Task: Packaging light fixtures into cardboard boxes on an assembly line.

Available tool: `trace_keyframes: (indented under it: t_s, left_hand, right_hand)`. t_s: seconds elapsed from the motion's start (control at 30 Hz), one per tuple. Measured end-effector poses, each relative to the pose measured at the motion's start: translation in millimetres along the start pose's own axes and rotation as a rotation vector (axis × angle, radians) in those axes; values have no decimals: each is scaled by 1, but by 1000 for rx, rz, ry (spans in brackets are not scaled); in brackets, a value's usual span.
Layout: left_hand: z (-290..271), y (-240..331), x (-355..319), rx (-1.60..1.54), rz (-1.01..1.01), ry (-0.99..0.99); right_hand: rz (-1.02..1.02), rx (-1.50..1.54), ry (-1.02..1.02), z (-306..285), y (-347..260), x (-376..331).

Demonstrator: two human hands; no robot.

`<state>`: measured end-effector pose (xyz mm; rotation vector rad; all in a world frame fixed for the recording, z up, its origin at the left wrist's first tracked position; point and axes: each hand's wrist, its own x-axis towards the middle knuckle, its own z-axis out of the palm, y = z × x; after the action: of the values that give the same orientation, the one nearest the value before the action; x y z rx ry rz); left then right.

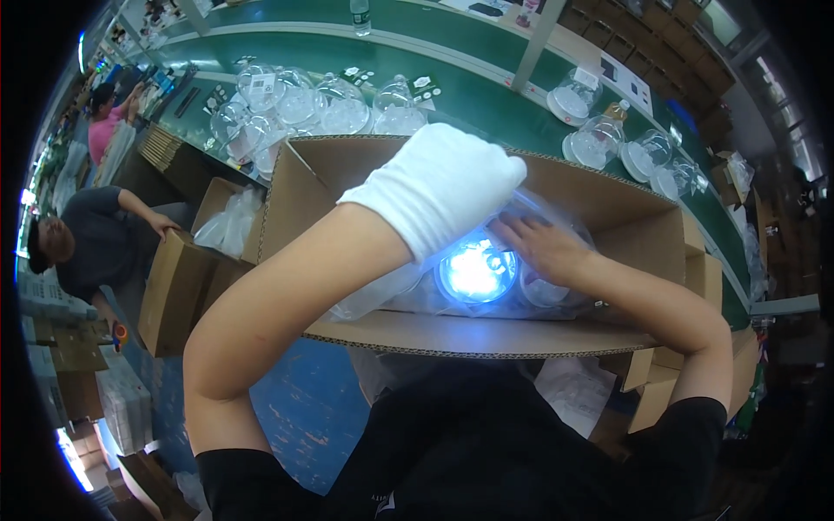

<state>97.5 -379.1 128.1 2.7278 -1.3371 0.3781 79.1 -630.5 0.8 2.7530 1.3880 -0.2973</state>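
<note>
A brightly glowing round lamp (477, 271) in a clear plastic casing sits inside an open cardboard box (512, 334) in front of me. My left hand (460, 182), in a white glove, is closed above the lamp. Its fingertips are hidden, and clear plastic shows just below it. From the right, my bare right hand (547, 250) reaches into the box, its bent fingers gripping the lamp's upper right edge and its thumb out of sight. Beside the lamp, under that hand, is an unlit round clear piece (546, 291). Translucent plastic bagging (369, 293) lies to the left in the box.
Behind the box, a green bench (482, 108) carries several clear domed items (321, 104) on the left and more (595, 143) on the right. A bottle (360, 17) stands farther back. At left, a person (95, 234) handles another carton (169, 295). The floor (304, 408) is blue.
</note>
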Motion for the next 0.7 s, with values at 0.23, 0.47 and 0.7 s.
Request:
trace_keyframes:
  t_s: [0.23,0.47,0.7]
  left_hand:
    - [-1,-1,-2,33,-13,-30]
    - [-1,0,4,42,17,1]
    - [3,-2,5,74,22,-8]
  right_hand:
    - [189,40,-105,-23,5,-2]
    - [300,522,-287,-31,9,-11]
    - [87,70,-263,-43,-21,2]
